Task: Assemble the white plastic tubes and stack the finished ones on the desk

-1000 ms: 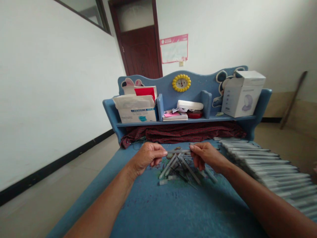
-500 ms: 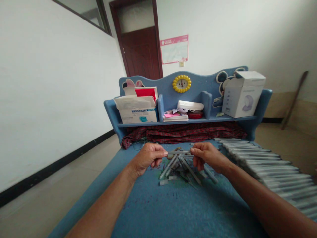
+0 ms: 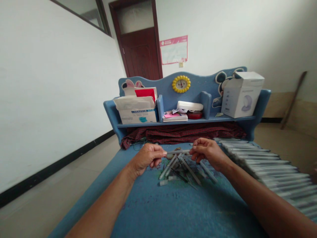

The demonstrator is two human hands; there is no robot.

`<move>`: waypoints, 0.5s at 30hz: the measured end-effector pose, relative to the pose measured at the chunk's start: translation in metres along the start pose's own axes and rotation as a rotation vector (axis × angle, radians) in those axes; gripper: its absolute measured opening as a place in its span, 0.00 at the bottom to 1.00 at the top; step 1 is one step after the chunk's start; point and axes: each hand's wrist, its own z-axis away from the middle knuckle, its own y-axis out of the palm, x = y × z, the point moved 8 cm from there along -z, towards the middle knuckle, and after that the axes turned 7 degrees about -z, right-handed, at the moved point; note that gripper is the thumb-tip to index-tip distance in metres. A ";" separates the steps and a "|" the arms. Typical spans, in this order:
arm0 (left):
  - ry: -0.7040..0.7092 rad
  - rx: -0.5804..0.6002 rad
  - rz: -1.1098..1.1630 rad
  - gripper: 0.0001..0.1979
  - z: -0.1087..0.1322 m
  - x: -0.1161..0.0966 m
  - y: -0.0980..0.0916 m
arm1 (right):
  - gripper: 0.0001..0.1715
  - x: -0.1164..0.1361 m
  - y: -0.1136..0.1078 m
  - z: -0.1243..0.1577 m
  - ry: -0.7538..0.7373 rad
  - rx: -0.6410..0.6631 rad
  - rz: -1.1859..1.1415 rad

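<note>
Slim translucent grey tube [image 3: 177, 151], mid-handling: our left fingers [image 3: 160, 154] grip it, hold by right fingers [image 3: 195, 154] unclear, next apparently needing steadiness.

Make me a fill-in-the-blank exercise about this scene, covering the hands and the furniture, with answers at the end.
1. The left hand and right hand are at opposite ____ of a thin pale tube.
2. Loose tubes lie on a ____ tabletop.
3. The clock has ____ petals.
4. The tall white box stands at the shelf's ____ end.

Missing words: ends; blue; yellow; right.
</note>
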 end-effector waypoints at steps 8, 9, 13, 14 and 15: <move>-0.010 0.044 -0.051 0.12 -0.001 0.002 0.005 | 0.17 -0.002 0.004 0.001 0.005 0.013 0.034; -0.010 0.047 -0.054 0.12 -0.001 0.003 0.005 | 0.17 -0.003 0.003 0.000 0.004 0.008 0.044; -0.018 0.062 -0.071 0.12 -0.001 0.008 -0.007 | 0.17 -0.004 -0.015 -0.005 -0.002 -0.068 0.107; -0.026 0.056 -0.077 0.12 -0.001 0.011 -0.013 | 0.17 -0.005 -0.022 -0.007 -0.007 -0.101 0.129; -0.036 0.041 -0.080 0.12 -0.002 0.015 -0.021 | 0.17 -0.004 -0.030 -0.008 -0.013 -0.137 0.154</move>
